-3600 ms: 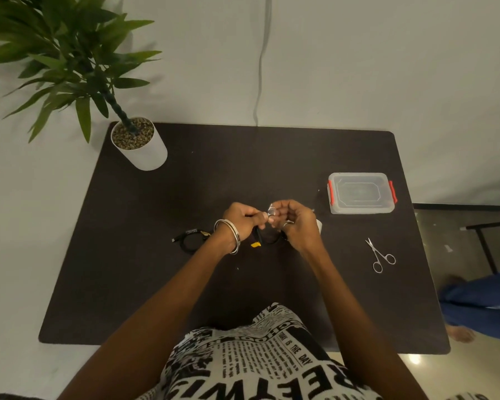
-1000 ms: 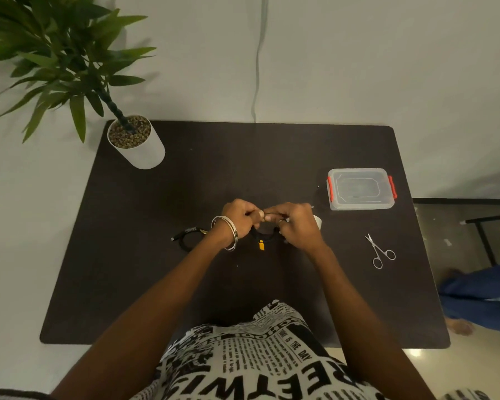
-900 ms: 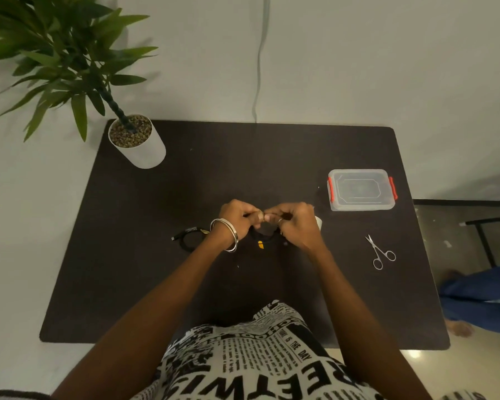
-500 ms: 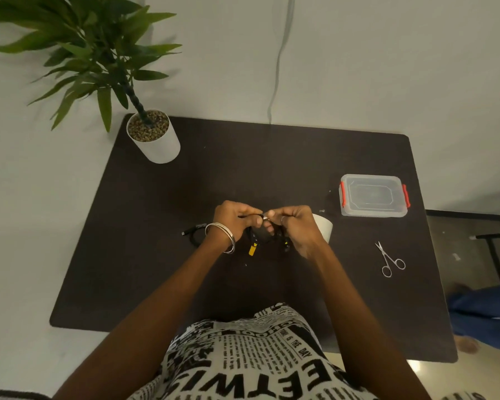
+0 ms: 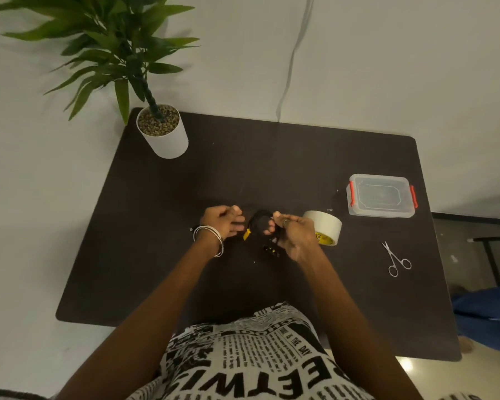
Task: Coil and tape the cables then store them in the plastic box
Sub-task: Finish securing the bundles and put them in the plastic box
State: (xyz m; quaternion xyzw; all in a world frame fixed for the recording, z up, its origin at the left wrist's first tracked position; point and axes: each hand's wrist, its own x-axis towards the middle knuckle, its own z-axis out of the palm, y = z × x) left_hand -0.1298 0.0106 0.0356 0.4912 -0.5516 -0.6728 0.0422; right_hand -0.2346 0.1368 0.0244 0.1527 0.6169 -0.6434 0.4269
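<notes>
A black cable (image 5: 259, 223), wound into a small coil, hangs just above the middle of the dark table (image 5: 272, 168). My right hand (image 5: 293, 235) pinches the coil's right side. My left hand (image 5: 222, 222), with bangles on the wrist, curls against its left side beside a yellow tag (image 5: 246, 235). A white tape roll (image 5: 326, 225) lies right behind my right hand. The clear plastic box (image 5: 381, 196) with red clips stands at the right with its lid on. The tip of a second black cable (image 5: 191, 228) pokes out from behind my left wrist.
Small scissors (image 5: 396, 259) lie right of the tape roll, in front of the box. A white plant pot (image 5: 163, 135) stands on the table's far left corner. A person's leg in blue (image 5: 488, 313) is beyond the table's right edge.
My hands have drawn slightly apart, so the coil shows between them. My right hand has shifted off the tape roll, which is now mostly in view. The camera has swung left.
</notes>
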